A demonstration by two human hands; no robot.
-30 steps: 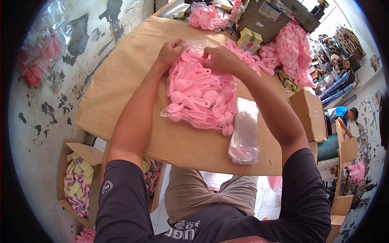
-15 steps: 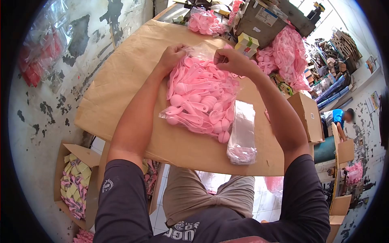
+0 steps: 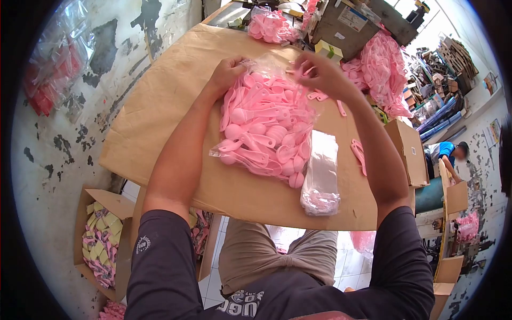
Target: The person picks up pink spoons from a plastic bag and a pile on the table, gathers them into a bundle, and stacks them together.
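The clear bag of pink spoons lies on the brown-covered table; at its far edge the left hand pinches the plastic, fingers closed; just past its far right corner the right hand is blurred, fingers half curled near loose spoons, any grip impossible to tell; beside its right edge lie clear wrappers.

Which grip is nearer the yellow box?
Right. The right grip is this side of the yellow box; the left grip is farther left, at the top edge of the pink-spoon bag.
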